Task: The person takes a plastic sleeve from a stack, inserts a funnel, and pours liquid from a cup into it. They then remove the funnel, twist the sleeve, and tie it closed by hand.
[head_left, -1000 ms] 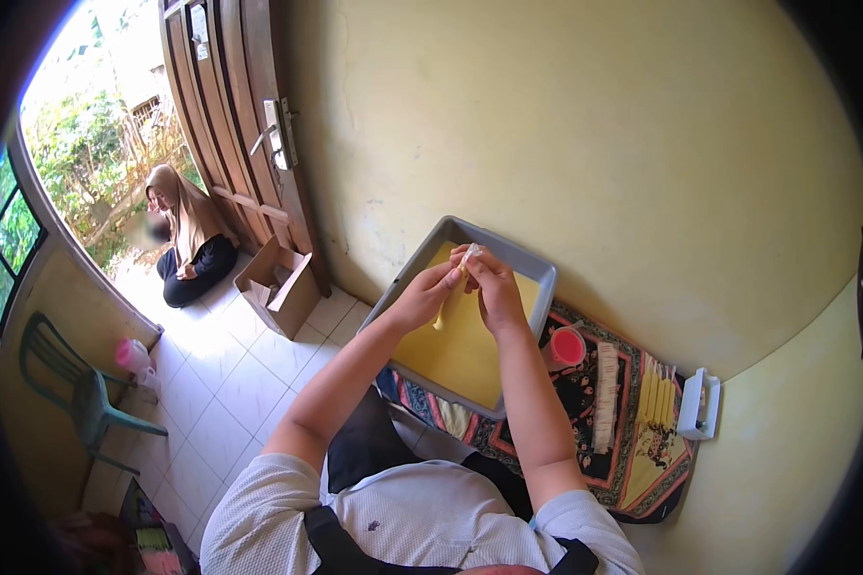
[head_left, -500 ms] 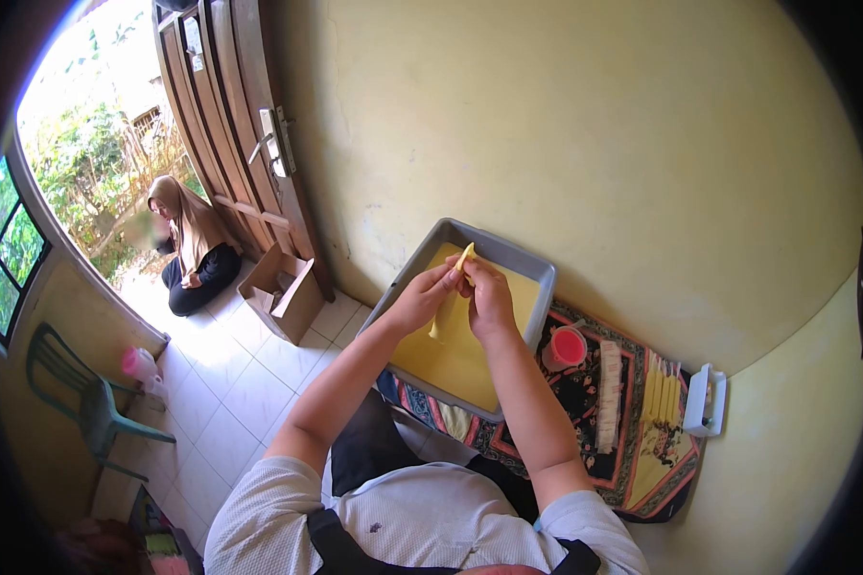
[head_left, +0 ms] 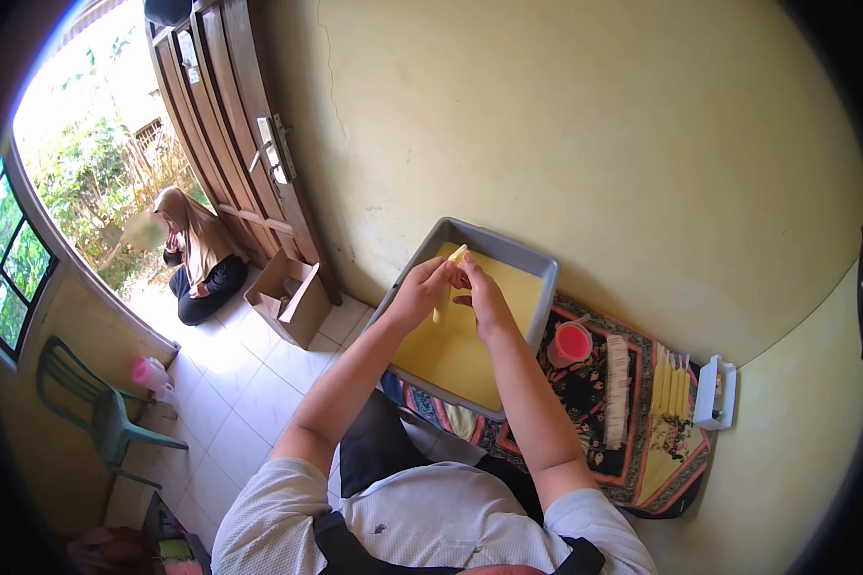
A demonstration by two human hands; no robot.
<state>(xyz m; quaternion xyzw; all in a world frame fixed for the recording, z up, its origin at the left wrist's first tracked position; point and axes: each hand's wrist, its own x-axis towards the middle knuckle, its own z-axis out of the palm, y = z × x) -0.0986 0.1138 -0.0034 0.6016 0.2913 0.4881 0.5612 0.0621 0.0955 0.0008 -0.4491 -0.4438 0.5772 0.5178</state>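
Both hands meet above a grey tub (head_left: 547,287) that holds yellow liquid (head_left: 451,369). My left hand (head_left: 420,290) is closed round the upper part of a slim yellow-filled plastic tube bag (head_left: 441,309), which hangs down below the fingers. The pale top end of the bag sticks up between the hands. My right hand (head_left: 482,292) pinches near that top end, its lower fingers slightly apart. Fingers partly hide the bag.
On a patterned mat (head_left: 594,470) right of the tub are a red-pink cup (head_left: 571,343), a pale strip-like stack (head_left: 617,383), several filled yellow tubes (head_left: 671,383) and a light-blue holder (head_left: 714,393). Leftward are a cardboard box (head_left: 292,311), a green chair (head_left: 115,422) and a seated person (head_left: 201,259).
The view has shifted slightly. My right hand's lower fingers have spread somewhat, and the bag's top end sits lower between the hands. The seated person's hand has come up to the face.
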